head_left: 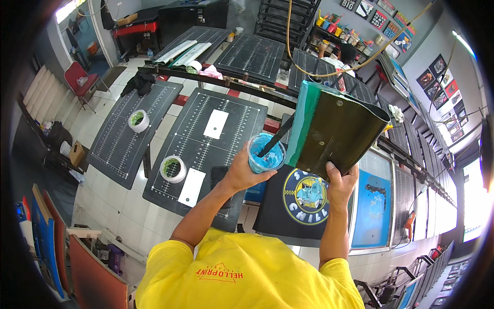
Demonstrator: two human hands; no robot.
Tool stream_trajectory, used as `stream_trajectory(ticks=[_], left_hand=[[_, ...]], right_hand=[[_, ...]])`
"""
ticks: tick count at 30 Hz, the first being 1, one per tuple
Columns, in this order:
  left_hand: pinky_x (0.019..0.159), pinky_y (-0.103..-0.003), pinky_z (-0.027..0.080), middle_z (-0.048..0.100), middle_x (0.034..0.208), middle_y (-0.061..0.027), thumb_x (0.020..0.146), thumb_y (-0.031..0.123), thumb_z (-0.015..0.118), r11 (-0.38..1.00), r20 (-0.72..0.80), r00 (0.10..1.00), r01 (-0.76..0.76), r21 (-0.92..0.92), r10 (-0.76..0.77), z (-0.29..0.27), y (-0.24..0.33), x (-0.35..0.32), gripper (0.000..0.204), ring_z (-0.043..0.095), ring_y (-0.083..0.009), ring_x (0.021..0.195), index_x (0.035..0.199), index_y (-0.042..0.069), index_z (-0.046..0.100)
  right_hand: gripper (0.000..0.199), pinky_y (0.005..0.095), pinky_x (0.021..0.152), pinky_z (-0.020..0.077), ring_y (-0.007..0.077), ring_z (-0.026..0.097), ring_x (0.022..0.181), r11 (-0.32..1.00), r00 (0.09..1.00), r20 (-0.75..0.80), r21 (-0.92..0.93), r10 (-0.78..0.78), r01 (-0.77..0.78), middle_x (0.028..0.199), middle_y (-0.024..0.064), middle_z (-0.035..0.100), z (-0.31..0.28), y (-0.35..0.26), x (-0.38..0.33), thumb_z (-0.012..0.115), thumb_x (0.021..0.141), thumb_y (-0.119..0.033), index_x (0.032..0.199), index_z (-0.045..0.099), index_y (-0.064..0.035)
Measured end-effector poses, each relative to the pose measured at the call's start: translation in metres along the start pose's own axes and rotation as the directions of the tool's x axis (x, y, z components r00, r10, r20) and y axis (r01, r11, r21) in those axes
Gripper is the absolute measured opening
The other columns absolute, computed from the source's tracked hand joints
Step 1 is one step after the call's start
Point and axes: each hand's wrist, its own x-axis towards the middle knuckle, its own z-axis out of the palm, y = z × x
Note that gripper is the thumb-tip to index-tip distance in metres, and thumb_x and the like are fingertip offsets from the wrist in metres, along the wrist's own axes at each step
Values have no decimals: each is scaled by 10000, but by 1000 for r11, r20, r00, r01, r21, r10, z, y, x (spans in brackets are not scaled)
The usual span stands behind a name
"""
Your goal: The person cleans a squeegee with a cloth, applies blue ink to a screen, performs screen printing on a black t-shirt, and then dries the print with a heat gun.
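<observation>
Left hand [244,169] has fingers curled round the clear cup [261,166], right hand [341,185] pinches the dark panel [342,131] at the cup's 3 o'clock. Tbh, tip the cup or nudge that black stick [280,135] and blue paint [274,156] could splatter the printed cloth [307,196] around 5 o'clock

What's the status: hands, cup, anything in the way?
Left hand: grip on cup of blue paste. Right hand: grip on dark, teal-edged panel. Black stick slanting out of cup mouth, contact with panel unclear.
</observation>
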Motion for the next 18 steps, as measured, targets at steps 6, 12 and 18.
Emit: stream_trajectory(ticks=[6,12,18], left_hand=[[961,-396,469,578,1184,-181,662,299,876,1000,15,1000,21,-13,-21,-3,-1,5,850,591,-323,1117,1316,-4,423],[986,-360,444,611,1202,-135,632,205,871,998,2,999,47,-34,-47,-7,3,8,833,591,-239,1117,1326,3,458],[987,-380,446,584,1216,-156,659,252,868,999,61,997,47,-25,-45,-17,-1,9,838,572,-279,1141,1333,13,433]], right_hand=[[311,257,757,483,112,595,813,997,999,21,-66,-23,25,941,54,659,1,-2,4,687,757,-18,1053,606,31],[303,257,752,482,112,597,814,994,999,31,-111,9,-5,938,57,663,5,-8,5,690,755,-18,1045,612,27],[308,250,771,475,110,599,831,991,998,64,-132,6,3,937,47,666,11,-5,6,694,755,-6,1051,615,29]])
